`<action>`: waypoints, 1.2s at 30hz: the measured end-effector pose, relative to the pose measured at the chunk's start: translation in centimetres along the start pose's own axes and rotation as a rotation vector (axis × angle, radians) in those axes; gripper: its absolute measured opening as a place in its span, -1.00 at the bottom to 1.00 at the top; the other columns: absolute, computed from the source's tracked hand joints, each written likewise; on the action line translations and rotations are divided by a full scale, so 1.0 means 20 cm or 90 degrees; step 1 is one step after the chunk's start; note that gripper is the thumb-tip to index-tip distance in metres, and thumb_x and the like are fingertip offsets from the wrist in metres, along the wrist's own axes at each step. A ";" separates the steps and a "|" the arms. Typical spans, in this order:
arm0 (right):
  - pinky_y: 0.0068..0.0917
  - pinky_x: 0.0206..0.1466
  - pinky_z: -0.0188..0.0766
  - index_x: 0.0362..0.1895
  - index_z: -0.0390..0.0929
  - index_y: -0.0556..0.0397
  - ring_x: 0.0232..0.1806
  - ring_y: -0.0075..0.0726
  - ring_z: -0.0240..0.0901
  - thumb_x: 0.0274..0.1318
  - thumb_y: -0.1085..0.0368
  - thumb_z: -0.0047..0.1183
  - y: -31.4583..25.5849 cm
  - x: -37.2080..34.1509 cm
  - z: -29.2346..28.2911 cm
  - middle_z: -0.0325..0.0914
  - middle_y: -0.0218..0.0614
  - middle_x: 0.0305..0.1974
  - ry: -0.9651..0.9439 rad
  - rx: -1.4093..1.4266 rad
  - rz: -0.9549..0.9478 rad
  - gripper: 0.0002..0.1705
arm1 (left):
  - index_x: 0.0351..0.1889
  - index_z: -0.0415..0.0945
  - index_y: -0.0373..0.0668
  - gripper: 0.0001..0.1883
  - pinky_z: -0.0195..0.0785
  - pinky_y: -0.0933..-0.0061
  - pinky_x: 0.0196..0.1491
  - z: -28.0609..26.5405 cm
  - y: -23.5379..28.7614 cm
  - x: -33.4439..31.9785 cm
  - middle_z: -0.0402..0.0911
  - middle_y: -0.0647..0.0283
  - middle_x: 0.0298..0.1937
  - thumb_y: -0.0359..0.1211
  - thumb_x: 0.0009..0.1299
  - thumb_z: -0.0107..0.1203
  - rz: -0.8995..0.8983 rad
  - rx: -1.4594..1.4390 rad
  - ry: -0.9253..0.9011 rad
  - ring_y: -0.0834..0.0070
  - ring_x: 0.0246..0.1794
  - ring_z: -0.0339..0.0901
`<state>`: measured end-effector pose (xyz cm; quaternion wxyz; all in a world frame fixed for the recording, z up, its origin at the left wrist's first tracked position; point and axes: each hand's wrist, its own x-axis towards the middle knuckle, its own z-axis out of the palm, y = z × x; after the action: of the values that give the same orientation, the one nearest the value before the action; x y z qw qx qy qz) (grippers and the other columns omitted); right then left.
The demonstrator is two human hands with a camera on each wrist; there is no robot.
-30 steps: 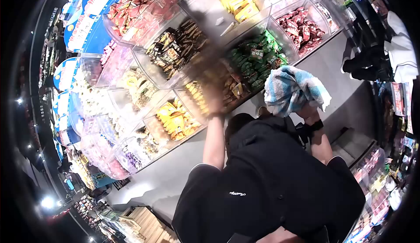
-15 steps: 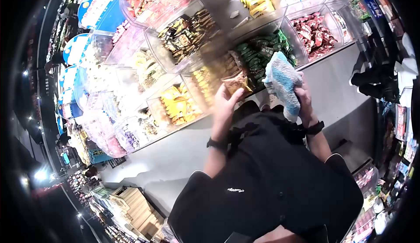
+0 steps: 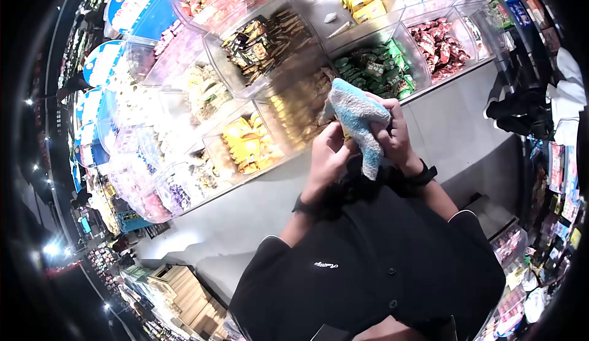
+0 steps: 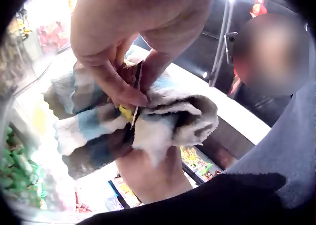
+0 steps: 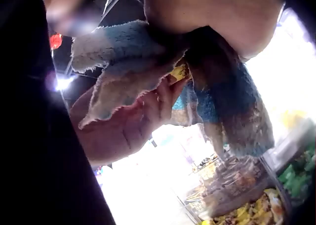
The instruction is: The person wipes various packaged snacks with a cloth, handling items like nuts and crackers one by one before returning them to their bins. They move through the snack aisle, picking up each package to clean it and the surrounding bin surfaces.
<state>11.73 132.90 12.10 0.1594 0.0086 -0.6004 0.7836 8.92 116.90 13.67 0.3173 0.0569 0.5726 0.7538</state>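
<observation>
My left hand (image 3: 328, 160) pinches a small brown-and-yellow snack packet (image 4: 127, 111) between thumb and fingers. A blue-and-white striped towel (image 3: 359, 117) is bunched in my right hand (image 3: 396, 135), which grips it from the right side. Both hands are close together in front of my body, near the front edge of the candy display. The towel wraps about the packet and hides most of it in the head view. In the right wrist view, only a yellow bit of it shows between the towel folds, by the left fingers (image 5: 165, 99).
Clear plastic bins of wrapped snacks spread ahead: yellow-orange packets (image 3: 248, 144), green packets (image 3: 377, 68), dark red packets (image 3: 438, 46) and black-gold packets (image 3: 254, 49). Below runs the grey counter front (image 3: 454, 104). A wooden crate (image 3: 187, 298) stands at lower left.
My left hand, blurred over the bins at first, then pinched a packet and brought it toward my body. My right hand moved left with the towel, which now meets the packet.
</observation>
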 end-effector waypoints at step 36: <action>-0.43 0.11 0.35 0.30 0.05 0.15 0.10 -0.35 0.34 0.34 0.01 -0.29 -0.07 -0.06 -0.05 0.30 -0.16 0.12 0.056 0.261 0.279 -0.39 | 0.19 0.27 -0.19 -0.55 0.36 0.46 -0.10 -0.11 -0.08 0.19 0.50 0.27 -0.04 -0.08 0.53 -0.29 -0.103 -0.271 0.051 0.52 -0.12 0.48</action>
<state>13.44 133.80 12.84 0.0076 -0.1232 -0.4094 0.9039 5.56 117.51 10.43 0.3584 -0.0874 0.4153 0.8315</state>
